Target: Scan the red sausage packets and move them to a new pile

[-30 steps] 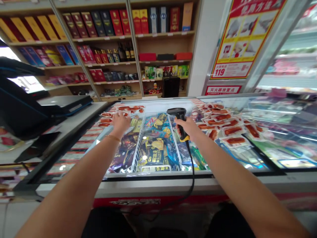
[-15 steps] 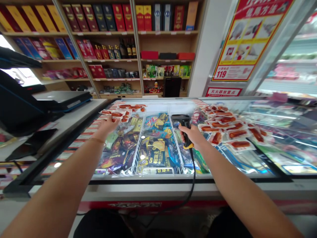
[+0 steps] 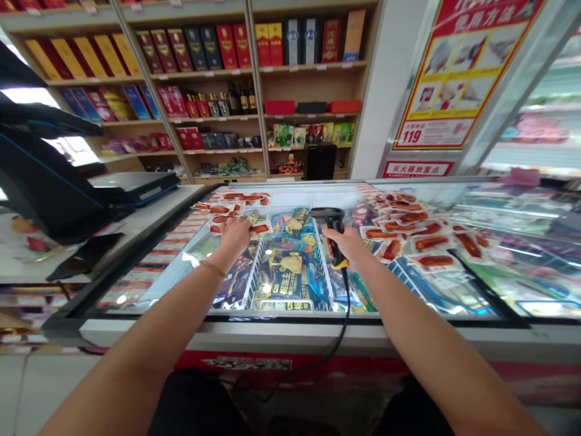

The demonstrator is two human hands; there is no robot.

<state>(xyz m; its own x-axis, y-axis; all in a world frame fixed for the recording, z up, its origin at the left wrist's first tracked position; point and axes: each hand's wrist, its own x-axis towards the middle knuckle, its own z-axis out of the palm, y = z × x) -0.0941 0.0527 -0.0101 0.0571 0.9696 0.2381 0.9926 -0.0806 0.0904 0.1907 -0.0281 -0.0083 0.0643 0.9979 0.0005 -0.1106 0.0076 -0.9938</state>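
My left hand (image 3: 236,236) is closed on a vacuum-packed sausage (image 3: 260,229), whose clear wrapper sticks out beyond the fingers over the freezer's glass top. Just behind that hand lie several more packed sausages (image 3: 221,209). In my right hand (image 3: 351,247) is a black and yellow barcode scanner (image 3: 327,214), gripped by its handle and held above the glass. Its cable hangs down over the freezer's front edge. To the right of the scanner, a spread pile of packed sausages (image 3: 411,218) covers part of the glass.
Beneath the glass of the chest freezer (image 3: 290,324), wire baskets hold bagged frozen goods (image 3: 290,272). A scale (image 3: 136,184) and a dark screen unit (image 3: 40,175) stand on the left counter. Shelves of boxes and bottles (image 3: 200,106) line the back wall.
My left hand has moved right and nearer from the left sausage group, bringing a packed sausage along. The scanner stays in my right hand at nearly the same place. The view has shifted slightly.
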